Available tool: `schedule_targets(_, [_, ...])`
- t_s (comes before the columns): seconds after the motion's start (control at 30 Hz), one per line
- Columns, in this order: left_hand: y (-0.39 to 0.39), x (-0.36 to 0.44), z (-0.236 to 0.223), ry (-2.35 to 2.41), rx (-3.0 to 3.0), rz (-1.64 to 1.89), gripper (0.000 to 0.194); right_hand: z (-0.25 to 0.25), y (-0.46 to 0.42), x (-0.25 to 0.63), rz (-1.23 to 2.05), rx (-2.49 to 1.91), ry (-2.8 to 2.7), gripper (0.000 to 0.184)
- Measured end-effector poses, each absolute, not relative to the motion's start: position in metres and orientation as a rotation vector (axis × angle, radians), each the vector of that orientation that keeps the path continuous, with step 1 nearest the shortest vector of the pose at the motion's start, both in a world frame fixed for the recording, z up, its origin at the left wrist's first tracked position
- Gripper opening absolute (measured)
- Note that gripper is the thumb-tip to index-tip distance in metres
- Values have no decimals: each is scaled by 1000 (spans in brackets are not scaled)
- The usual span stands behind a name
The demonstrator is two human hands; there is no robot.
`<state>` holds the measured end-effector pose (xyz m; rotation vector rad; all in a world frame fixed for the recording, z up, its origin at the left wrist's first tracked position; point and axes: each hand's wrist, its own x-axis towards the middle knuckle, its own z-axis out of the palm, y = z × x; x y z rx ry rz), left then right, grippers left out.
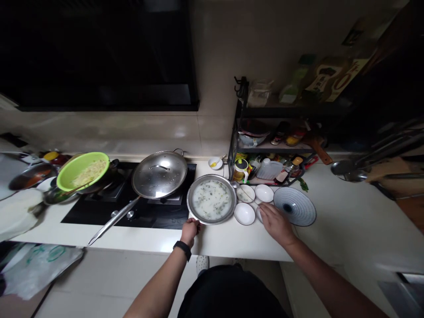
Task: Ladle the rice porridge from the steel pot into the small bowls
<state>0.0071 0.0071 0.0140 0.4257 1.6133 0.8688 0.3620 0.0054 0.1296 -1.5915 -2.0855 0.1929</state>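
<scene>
**Hands.** The left hand [190, 232], a black band on its wrist, sits curled at the near rim of a round stainless steel basin [195, 215], fingers bent against the metal in what looks like a light grip. The right hand [276, 224] is open, fingers spread and angled down onto a part-hidden small white bowl [259, 215]; whether it has firm hold of that bowl cannot be told.

**Things at hand.** The basin sits centre frame and is full of pale, milky soup [212, 201] flecked with green. Around its right side lie a white bowl [244, 213], a second white bowl [264, 193], and a third bowl [245, 193] with a faint trace inside. Just right of these is a blue-and-white patterned dish [294, 206].

**State of things.** The soup is all in the basin; the two clearest bowls look unfilled.

**Rest.** Left of the basin, a stainless steel lid [159, 175] covers a long-handled pan [112, 225] on a black induction hob [172, 221]. At upper left, a green plastic bowl [82, 172] of noodles tilts above a dark pan. A wire shelf rack [241, 145] of bottles and jars stands at the back of the surface [238, 243].
</scene>
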Motion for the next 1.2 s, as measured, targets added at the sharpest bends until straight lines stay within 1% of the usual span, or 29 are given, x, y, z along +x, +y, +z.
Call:
schedule_targets(0.2, [7, 8, 14, 1611, 424, 869, 20, 113, 28, 325, 342, -1557, -2037, 38])
schedule_targets(0.43, [6, 7, 13, 1610, 422, 863, 18, 93, 37, 313, 504, -1637, -1826, 39])
schedule_targets(0.5, [6, 7, 13, 1610, 423, 856, 19, 89, 37, 311, 630, -1697, -1662, 38])
schedule_targets(0.63, [7, 7, 14, 1608, 428, 842, 20, 82, 37, 308, 955, -1799, -1165, 40])
schedule_targets(0.7, [7, 7, 15, 1609, 429, 837, 20, 82, 38, 309, 1035, -1797, -1018, 41])
schedule_targets(0.87, [7, 7, 16, 1606, 440, 829, 19, 87, 39, 313, 1079, -1758, -890, 39])
schedule_targets(1.07, [6, 6, 15, 1609, 462, 831, 19, 93, 42, 315, 1125, -1723, -816, 43])
schedule_targets(1.2, [6, 5, 15, 1597, 461, 838, 18, 101, 43, 316, 1115, -1704, -824, 39])
